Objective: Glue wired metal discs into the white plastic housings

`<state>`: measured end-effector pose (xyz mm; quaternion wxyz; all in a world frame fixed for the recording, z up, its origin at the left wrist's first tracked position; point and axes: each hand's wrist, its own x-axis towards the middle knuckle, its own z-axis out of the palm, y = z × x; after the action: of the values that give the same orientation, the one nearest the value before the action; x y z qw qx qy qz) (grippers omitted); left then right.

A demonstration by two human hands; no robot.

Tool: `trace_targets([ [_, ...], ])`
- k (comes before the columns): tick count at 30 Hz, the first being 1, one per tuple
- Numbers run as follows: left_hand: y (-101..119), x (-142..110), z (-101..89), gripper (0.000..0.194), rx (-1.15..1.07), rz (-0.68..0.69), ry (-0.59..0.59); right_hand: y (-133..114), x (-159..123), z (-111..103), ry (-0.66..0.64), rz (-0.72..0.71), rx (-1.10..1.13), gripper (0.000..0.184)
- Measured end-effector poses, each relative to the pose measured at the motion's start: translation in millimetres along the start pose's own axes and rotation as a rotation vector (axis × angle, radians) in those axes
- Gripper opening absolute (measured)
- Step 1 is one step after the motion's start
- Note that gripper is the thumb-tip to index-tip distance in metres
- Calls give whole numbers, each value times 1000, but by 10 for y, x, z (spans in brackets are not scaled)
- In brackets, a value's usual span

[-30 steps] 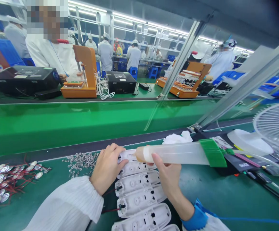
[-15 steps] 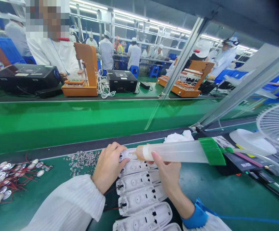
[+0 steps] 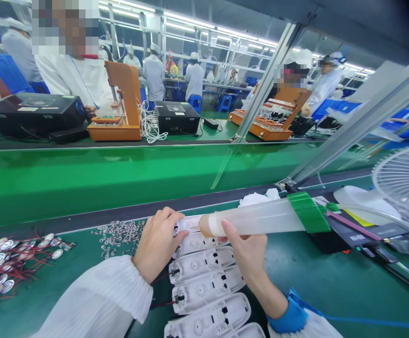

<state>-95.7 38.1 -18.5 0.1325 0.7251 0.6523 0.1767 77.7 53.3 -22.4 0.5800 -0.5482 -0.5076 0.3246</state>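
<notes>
My right hand [image 3: 248,249] is wrapped round a large translucent dispensing syringe [image 3: 257,217] with a green end cap and a hose at its rear. The syringe lies slanted, its tip pointing left at the farthest white plastic housing [image 3: 192,223]. Whether the tip touches the housing I cannot tell. My left hand [image 3: 160,241] grips the left end of that housing between thumb and fingers. Several more white housings [image 3: 200,288] lie in a row toward me, some with red wires at their left ends.
Small metal parts [image 3: 121,237] lie scattered left of my hand. Farther left is a heap of round discs with red wires [image 3: 0,267]. At right stand a black dispenser box [image 3: 361,237] and a white fan [image 3: 405,188]. Co-workers sit beyond the green barrier [image 3: 119,171].
The rear of the syringe has risen a little, so it slants more, while its tip stays over the farthest housing. My left hand keeps its hold. The whole view has shifted slightly.
</notes>
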Motion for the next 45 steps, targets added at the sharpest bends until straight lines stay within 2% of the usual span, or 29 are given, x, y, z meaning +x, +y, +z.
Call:
trace_targets([
  [10, -4, 0, 11, 23, 14, -1, 2, 38, 13, -8, 38, -18, -17, 27],
  [20, -12, -1, 17, 21, 13, 7, -12, 53, 4, 17, 16, -28, 6, 24],
  [29, -12, 1, 21, 20, 12, 10, -13, 94, -17, 50, -7, -32, 28, 31],
  [45, 3, 3, 5, 23, 23, 9, -16, 69, 12, -45, 30, -40, -23, 24],
])
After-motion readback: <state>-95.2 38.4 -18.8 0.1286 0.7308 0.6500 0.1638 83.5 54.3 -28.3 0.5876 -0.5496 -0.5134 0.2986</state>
